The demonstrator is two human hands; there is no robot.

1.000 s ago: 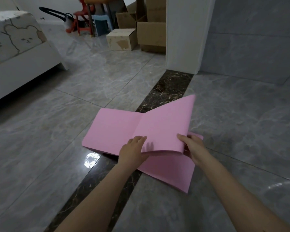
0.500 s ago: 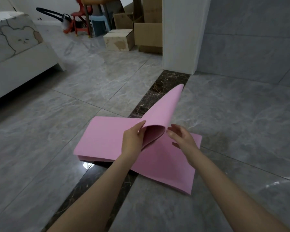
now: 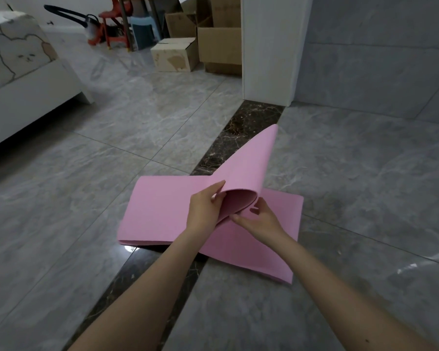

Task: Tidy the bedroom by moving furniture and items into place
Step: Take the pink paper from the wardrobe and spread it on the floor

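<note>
A pink foam mat [image 3: 160,211] lies folded in layers on the grey tiled floor, across a dark marble strip. Its top panel is curled up and over, with one corner standing high at the back. My left hand [image 3: 204,206] grips the near edge of that curled panel, thumb on top and fingers under the curl. My right hand [image 3: 260,217] is right beside it, fingers loosely bent, touching the underside of the curl just above the flat layer beneath.
A white bed frame with a bear-print mattress [image 3: 15,54] stands at the left. Cardboard boxes [image 3: 175,57], a red stool [image 3: 114,21] and a blue stool sit at the back. A white door frame post [image 3: 269,46] and a grey tiled wall rise behind the mat.
The top panel, first held half lifted by both hands, has been curled over to the left. My right hand let go of its right edge and moved in under the curl.
</note>
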